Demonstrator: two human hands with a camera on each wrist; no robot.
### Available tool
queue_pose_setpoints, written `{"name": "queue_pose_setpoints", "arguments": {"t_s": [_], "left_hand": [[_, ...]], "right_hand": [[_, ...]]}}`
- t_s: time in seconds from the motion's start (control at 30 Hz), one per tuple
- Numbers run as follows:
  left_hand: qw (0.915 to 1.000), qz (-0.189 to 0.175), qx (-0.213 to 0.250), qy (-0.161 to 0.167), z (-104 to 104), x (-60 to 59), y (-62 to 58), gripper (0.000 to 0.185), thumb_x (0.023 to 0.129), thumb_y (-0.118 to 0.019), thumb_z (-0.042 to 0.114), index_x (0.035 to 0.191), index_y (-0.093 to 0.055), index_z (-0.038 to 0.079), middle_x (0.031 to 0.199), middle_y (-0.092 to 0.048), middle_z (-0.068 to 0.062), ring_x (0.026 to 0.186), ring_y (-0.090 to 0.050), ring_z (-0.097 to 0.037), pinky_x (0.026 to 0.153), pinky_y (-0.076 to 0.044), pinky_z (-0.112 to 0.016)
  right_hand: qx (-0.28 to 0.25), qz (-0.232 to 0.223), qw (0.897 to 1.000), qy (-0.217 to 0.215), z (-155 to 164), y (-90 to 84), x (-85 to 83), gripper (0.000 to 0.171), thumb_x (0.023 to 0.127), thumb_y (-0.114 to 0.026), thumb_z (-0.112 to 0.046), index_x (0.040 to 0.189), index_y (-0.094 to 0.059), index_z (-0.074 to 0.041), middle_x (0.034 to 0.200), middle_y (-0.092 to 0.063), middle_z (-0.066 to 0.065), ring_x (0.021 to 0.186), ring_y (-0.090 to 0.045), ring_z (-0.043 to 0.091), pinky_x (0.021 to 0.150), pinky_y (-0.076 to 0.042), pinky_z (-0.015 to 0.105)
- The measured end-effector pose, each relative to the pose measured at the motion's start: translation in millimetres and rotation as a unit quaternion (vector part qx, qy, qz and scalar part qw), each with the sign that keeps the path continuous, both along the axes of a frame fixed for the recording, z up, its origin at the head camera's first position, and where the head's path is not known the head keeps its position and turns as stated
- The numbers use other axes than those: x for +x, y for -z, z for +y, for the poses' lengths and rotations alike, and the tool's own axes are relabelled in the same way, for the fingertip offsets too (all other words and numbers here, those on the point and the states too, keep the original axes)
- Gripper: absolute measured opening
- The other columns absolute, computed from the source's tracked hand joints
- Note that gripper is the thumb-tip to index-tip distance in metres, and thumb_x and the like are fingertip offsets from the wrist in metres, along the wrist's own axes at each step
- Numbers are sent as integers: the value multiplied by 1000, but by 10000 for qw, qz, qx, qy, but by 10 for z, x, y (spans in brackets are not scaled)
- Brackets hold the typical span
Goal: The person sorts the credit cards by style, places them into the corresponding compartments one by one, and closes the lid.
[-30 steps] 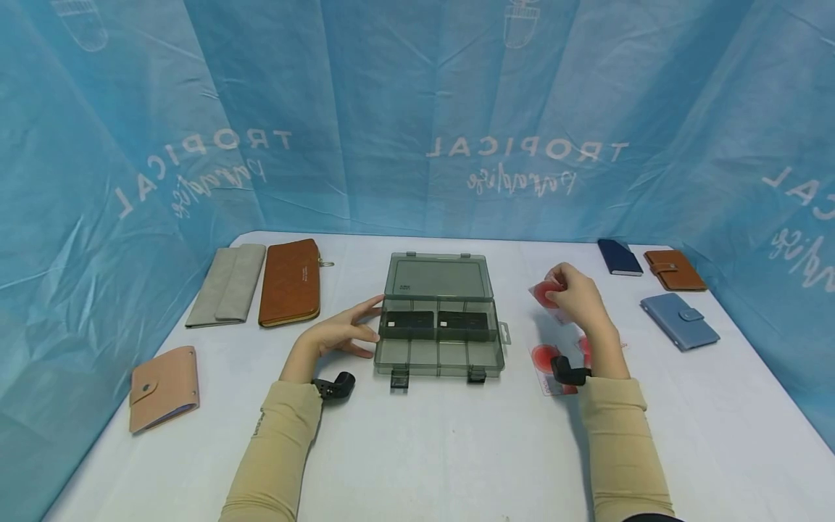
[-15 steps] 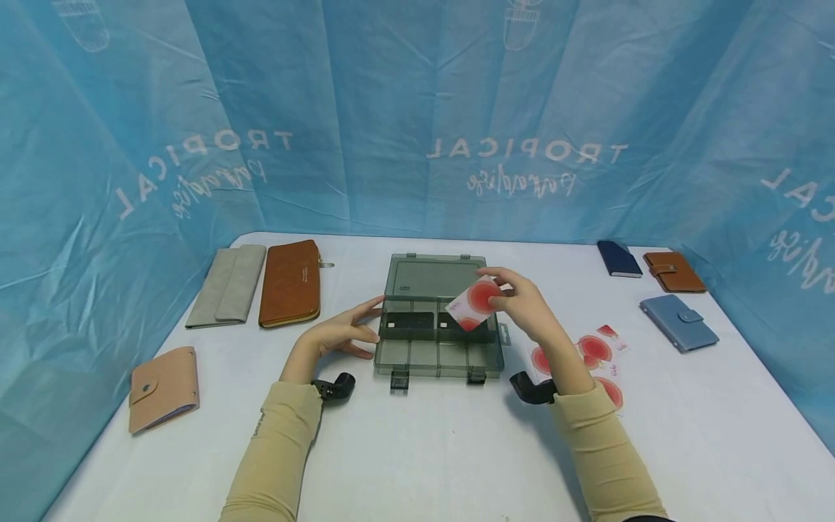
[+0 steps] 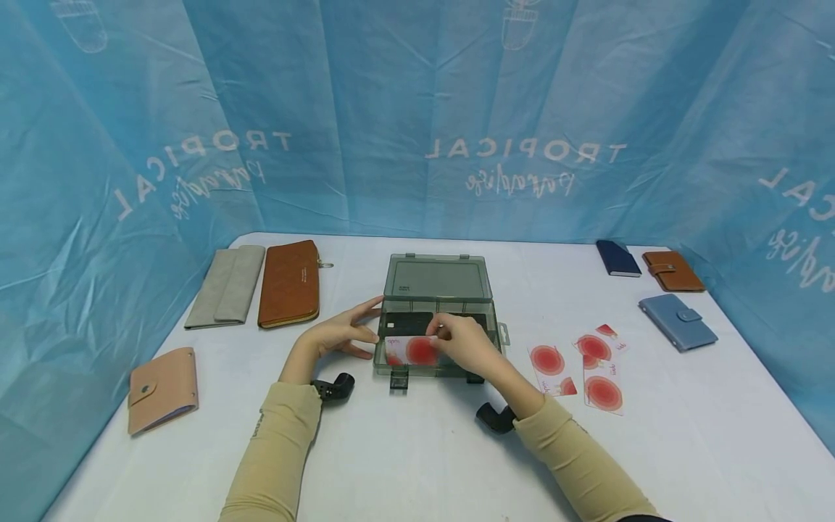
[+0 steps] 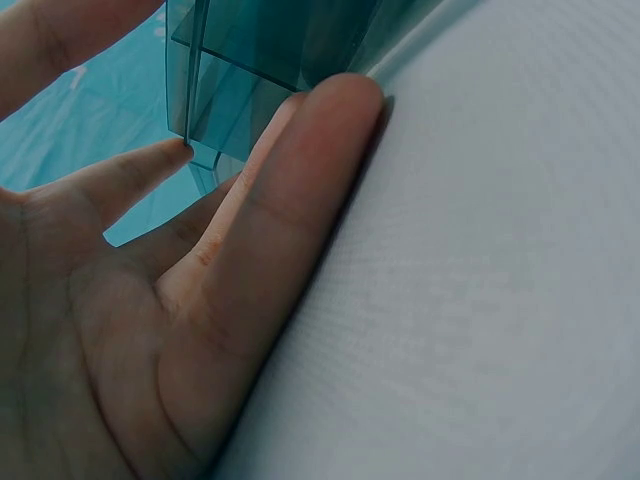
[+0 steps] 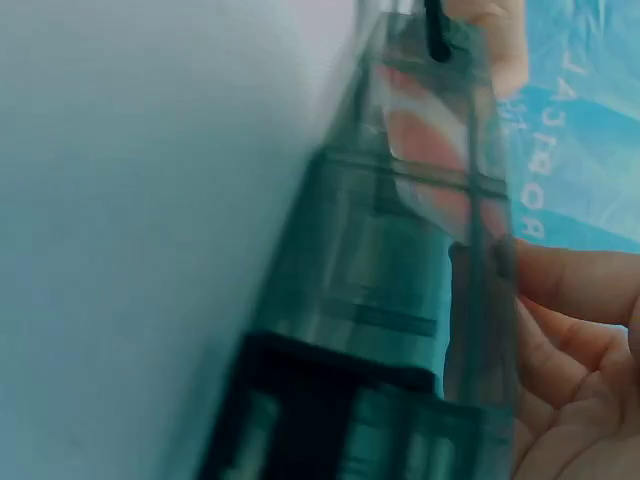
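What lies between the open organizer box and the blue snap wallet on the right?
Head view: loose red-circle cards lie on the table between the box and the blue wallet.

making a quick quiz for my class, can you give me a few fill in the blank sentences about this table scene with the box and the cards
1. The right hand holds a white card with a ____ circle on it over the front row of the box.
2. The left hand touches the ____ side of the box.
3. The lid of the box stands ____.
4. The dark blue wallet lies at the far ____ of the table.

Missing words: red; left; open; right
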State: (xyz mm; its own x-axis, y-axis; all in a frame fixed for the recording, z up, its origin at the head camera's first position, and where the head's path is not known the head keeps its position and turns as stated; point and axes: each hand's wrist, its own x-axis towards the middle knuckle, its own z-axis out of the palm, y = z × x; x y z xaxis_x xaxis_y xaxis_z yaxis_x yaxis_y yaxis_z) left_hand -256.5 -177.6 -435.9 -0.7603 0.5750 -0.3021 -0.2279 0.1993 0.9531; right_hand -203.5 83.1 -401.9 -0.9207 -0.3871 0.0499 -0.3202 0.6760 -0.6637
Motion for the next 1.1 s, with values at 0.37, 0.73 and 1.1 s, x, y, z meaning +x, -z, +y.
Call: {"name": "queue_pose_setpoints", "arguments": {"t_s": [0.37, 0.73, 1.1], "left_hand": [[10000, -18, 4, 47, -1, -4, -4, 89, 83, -62, 5, 151, -5, 21, 153, 0, -17, 96, -54, -20, 85, -50, -50], [10000, -19, -34, 29, -6, -3, -7, 89, 83, -62, 6, 151, -5, 22, 153, -1, -16, 105, -51, -27, 85, -51, -49], [10000, -4, -38, 39, -21, -7, 6, 89, 83, -63, 7, 150, -7, 23, 154, -2, -14, 111, -49, -31, 85, -51, -48]], "right_hand": [[1012, -381, 9926, -545, -27, 60, 16, 26, 91, -59, -18, 116, -60, -12, 95, -66, 4, 81, -61, 16, 68, -50, 32], [728, -317, 9935, -817, 175, 25, -20, 31, 92, -56, -18, 123, -58, -13, 93, -64, 1, 77, -57, 12, 66, -49, 30], [241, 106, 9990, -369, 1122, -83, 35, 28, 89, -60, -12, 116, -61, -8, 92, -62, 3, 80, -55, 15, 67, -49, 30]]}}
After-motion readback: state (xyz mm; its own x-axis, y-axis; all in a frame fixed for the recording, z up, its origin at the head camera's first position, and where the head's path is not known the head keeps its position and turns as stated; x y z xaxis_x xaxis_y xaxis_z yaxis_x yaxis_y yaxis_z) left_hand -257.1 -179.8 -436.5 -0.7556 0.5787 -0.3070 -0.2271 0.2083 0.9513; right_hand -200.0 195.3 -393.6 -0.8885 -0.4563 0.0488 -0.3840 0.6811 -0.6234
